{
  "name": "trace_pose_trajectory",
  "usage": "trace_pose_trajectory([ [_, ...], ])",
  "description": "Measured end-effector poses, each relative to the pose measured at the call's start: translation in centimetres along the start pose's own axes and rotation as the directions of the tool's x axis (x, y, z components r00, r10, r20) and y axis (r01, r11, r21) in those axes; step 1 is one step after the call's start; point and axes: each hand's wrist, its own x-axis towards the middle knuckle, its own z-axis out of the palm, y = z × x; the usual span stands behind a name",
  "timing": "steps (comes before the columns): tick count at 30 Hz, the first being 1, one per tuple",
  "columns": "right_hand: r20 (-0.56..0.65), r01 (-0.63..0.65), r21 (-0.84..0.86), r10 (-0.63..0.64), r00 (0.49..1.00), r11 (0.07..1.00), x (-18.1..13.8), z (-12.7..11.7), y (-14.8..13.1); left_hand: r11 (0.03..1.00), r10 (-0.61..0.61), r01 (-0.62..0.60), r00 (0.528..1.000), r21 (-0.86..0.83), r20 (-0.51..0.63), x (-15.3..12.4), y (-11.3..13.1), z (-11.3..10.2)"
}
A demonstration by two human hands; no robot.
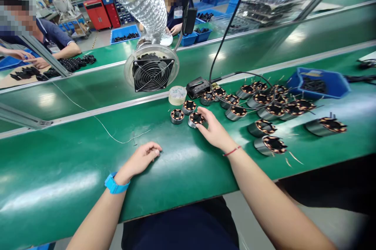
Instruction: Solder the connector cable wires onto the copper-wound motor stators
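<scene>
My right hand [216, 130] has its thumb and fingers closed round the side of a motor stator [194, 121], a steel ring with copper windings and black inserts, standing on the green bench [88, 175]. Right beside it are two similar stators, one behind [189, 106] and one to the left [177, 116]. My left hand [143, 159] rests on the bench nearer to me. Its fingers are loosely bent, slightly apart from the thumb, and I see nothing held. A thin white wire [114, 139] lies just beyond that hand.
Several more stators [266, 144] stand to the right. Behind them lies a blue bin [323, 83] of dark parts. A fan [153, 75] on a silver duct hangs over the bench, near a tape roll [177, 96] and a black cable [216, 58]. Two people sit opposite.
</scene>
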Motion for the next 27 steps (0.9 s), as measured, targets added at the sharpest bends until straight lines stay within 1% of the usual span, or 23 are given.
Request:
trace_pose_trajectory([
  [2, -0.038, 0.023, 0.077, -0.02, 0.999, 0.997, 0.2, 0.4, 0.7, 1.0, -0.018, 0.018, 1.0, -0.008, 0.003, 0.0, -0.1, 0.0],
  [3, -0.064, 0.034, 0.089, -0.028, 0.998, 0.995, 0.1, 0.4, 0.9, 1.0, -0.027, 0.027, 1.0, -0.012, 0.001, 0.0, -0.1, -0.1],
  [4, -0.105, 0.044, 0.074, -0.036, 0.994, 0.996, -0.1, 0.3, 1.1, 0.999, -0.034, 0.034, 0.999, -0.013, -0.002, 0.0, -0.1, -0.1],
  [6, -0.245, 0.019, -0.051, -0.031, 0.969, 0.998, -0.7, -0.4, 1.3, 0.999, -0.048, 0.048, 0.999, 0.001, -0.005, -0.1, 0.0, -0.1],
  [7, -0.336, -0.038, -0.145, -0.013, 0.942, 0.989, -1.0, -0.9, 1.3, 0.998, -0.054, 0.054, 0.999, 0.013, -0.006, -0.1, 0.0, -0.1],
  [9, -0.485, -0.221, -0.315, 0.044, 0.873, 0.923, -1.5, -1.9, 1.4, 0.997, -0.064, 0.064, 0.998, 0.037, -0.003, -0.1, 0.1, -0.1],
  [10, -0.525, -0.308, -0.372, 0.075, 0.848, 0.876, -1.6, -2.3, 1.4, 0.997, -0.066, 0.066, 0.998, 0.047, 0.0, -0.1, 0.2, -0.1],
  [11, -0.543, -0.372, -0.411, 0.104, 0.833, 0.832, -1.6, -2.6, 1.4, 0.996, -0.066, 0.066, 0.998, 0.055, 0.001, -0.1, 0.2, -0.1],
  [12, -0.546, -0.41, -0.437, 0.126, 0.828, 0.801, -1.6, -2.9, 1.5, 0.996, -0.065, 0.065, 0.998, 0.061, 0.001, -0.1, 0.2, -0.1],
  [14, -0.529, -0.43, -0.463, 0.148, 0.835, 0.775, -1.4, -3.2, 1.7, 0.996, -0.065, 0.065, 0.998, 0.064, -0.003, -0.1, 0.3, -0.1],
  [18, -0.524, -0.431, -0.447, 0.161, 0.836, 0.784, -1.2, -3.6, 1.9, 0.997, -0.051, 0.051, 0.999, 0.061, -0.004, -0.1, 0.2, -0.1],
  [21, -0.527, -0.407, -0.43, 0.142, 0.838, 0.806, -1.7, -3.5, 1.1, 0.997, -0.045, 0.045, 0.999, 0.066, -0.003, 0.0, 0.1, 0.0],
  [23, -0.485, -0.341, -0.428, 0.106, 0.868, 0.837, -2.6, -3.0, 0.0, 0.997, -0.042, 0.043, 0.999, 0.065, -0.007, 0.0, 0.0, 0.0],
  [25, -0.401, -0.236, -0.424, 0.053, 0.915, 0.874, -3.7, -2.3, -1.5, 0.998, -0.037, 0.037, 0.999, 0.058, -0.005, 0.0, -0.1, 0.0],
  [27, -0.297, -0.103, -0.392, -0.02, 0.955, 0.914, -4.9, -1.5, -3.0, 0.999, -0.026, 0.026, 1.0, 0.044, 0.0, 0.0, -0.2, 0.0],
])
